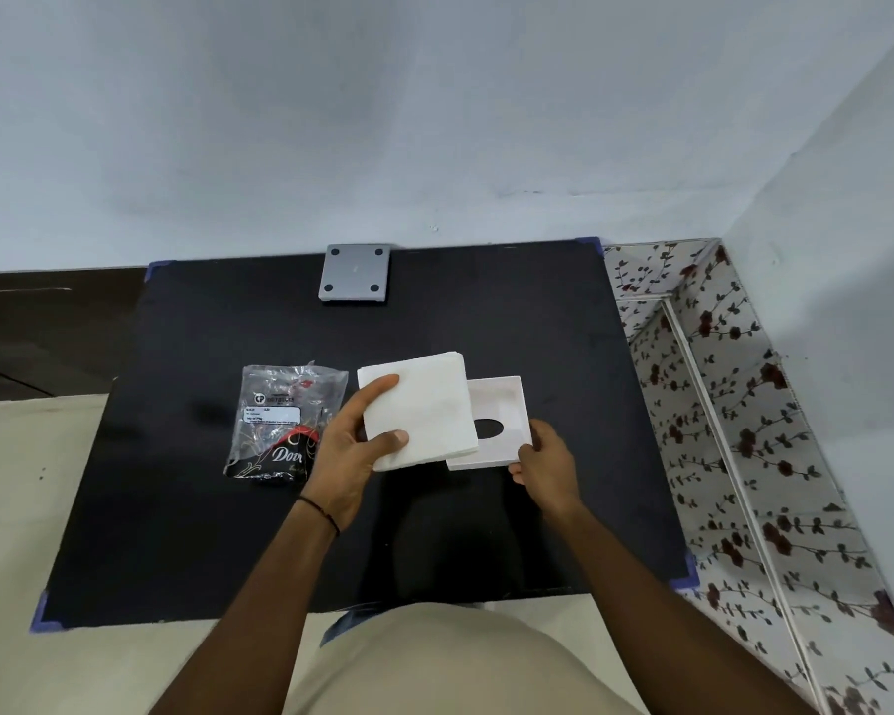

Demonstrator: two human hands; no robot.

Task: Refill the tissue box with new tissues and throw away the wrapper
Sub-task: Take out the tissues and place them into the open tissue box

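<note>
Crinkled clear wrapper (286, 420) lies flat on the black counter (187, 534), just at 9 o'clock of the left hand (354, 446). That hand's fingers pinch a stack of white tissues (418, 409), which partly covers the white tissue box (501, 405). Right hand (548, 464) grips the box's near corner. Grey square plate (355, 274) sits at 12 o'clock, well apart.

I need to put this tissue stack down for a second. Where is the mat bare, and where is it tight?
Bare: the black mat right of the grey square plate, the stretch behind the tissue stack, the left strip beside the wrapper, and the near edge. Tight: mid-mat, where the left hand, the right hand and the white lid bunch together.
</note>
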